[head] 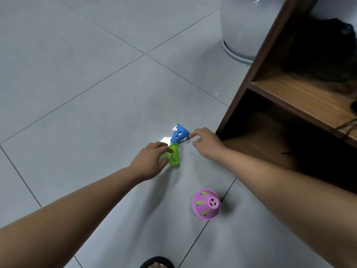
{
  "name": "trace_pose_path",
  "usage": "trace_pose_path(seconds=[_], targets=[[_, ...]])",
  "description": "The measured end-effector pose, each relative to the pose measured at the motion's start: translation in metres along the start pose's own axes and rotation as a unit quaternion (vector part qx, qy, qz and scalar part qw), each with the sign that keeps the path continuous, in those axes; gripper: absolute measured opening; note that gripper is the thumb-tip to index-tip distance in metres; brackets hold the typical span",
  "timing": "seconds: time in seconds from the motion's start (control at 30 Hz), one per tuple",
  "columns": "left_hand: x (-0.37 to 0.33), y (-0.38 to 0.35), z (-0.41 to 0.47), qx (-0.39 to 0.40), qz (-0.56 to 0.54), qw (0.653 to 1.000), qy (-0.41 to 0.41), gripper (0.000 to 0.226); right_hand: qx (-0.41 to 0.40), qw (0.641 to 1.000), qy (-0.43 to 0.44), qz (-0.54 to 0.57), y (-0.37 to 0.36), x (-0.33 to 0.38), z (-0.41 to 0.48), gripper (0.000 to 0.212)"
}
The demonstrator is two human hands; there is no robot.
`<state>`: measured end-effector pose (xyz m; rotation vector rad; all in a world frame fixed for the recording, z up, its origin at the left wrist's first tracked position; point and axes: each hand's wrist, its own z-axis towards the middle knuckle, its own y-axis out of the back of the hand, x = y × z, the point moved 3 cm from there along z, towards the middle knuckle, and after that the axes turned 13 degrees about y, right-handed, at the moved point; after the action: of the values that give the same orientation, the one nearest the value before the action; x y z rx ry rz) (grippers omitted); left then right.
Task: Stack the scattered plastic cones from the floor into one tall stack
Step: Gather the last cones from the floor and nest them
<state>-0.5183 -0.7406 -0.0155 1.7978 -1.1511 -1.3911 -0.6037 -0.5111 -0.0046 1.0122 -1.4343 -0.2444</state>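
Off the dark wooden shelf unit's [251, 89] front corner, open grey floor tiles [77, 74] spread away from it. The right hand [207, 145], thumb and forefinger narrowly parted, touches a tipped blue perforated plastic cone's [179, 134] rim, though I cannot tell whether it grips. The left hand [149, 161] grips a green perforated plastic cone [174, 156] beside it, and a pink perforated plastic cone [206, 204] stands farther out.

Arms extended forward; left hand [151, 161] grips green cone [175, 157], right hand [207, 145] pinches blue cone [178, 133].
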Motion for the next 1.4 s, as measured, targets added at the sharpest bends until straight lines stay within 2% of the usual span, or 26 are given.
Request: trace_pose_path(seconds=[0.3, 0.5, 0.7, 0.9, 1.0, 1.27, 1.33, 1.4], targets=[[0.014, -0.002, -0.018, -0.032, -0.010, 0.999, -0.004, 0.024, 0.020, 1.000, -0.016, -0.002, -0.015, 0.008, 0.025, 0.030], [-0.007, 0.013, -0.034, -0.068, -0.120, 0.989, 0.062, 0.011, -0.056, 0.998, -0.011, 0.003, 0.000, 0.015, 0.003, 0.022], [-0.055, 0.050, -0.085, -0.132, -0.319, 0.931, 0.117, 0.017, -0.094, 0.993, 0.023, 0.071, 0.045, 0.042, -0.060, 0.019], [-0.106, 0.079, -0.123, -0.127, -0.519, 0.840, 0.090, 0.017, -0.154, 0.973, 0.038, 0.165, 0.090, 0.058, -0.147, 0.020], [-0.122, 0.071, -0.137, -0.094, -0.556, 0.820, 0.094, 0.026, -0.189, 0.966, 0.035, 0.172, 0.105, 0.054, -0.186, 0.022], [-0.141, 0.027, -0.156, -0.014, -0.558, 0.820, 0.126, 0.027, -0.264, 0.939, -0.020, 0.221, 0.121, 0.039, -0.261, 0.021], [-0.142, 0.017, -0.156, -0.005, -0.546, 0.826, 0.140, 0.024, -0.285, 0.916, -0.044, 0.278, 0.117, 0.033, -0.273, 0.020], [-0.137, 0.009, -0.155, -0.005, -0.536, 0.830, 0.154, 0.023, -0.299, 0.877, -0.074, 0.368, 0.111, 0.030, -0.278, 0.019]])
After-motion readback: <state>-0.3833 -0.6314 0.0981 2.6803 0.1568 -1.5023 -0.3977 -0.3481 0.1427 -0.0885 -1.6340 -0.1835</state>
